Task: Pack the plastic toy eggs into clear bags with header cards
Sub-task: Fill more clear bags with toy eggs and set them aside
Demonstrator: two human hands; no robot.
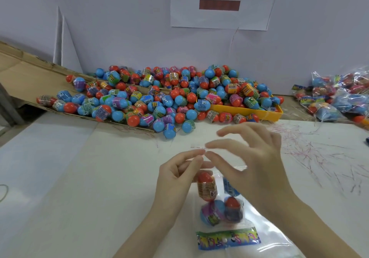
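Observation:
A clear bag (218,202) lies on the white table in front of me, holding several red and blue toy eggs. Its colourful header card (228,238) points toward me. My left hand (175,175) pinches the bag's open far edge between thumb and fingertips. My right hand (251,158) hovers just above that edge, its thumb and forefinger pinching the thin plastic lip while the other fingers spread. A large heap of loose toy eggs (159,96) lies at the back of the table.
A flattened cardboard box (26,74) slopes down under the heap at left. A yellow tray (259,113) holds eggs at centre right. Filled bags (339,96) pile up at far right. Thin pink strips (311,152) litter the table's right side. A paper sign (219,2) hangs on the wall.

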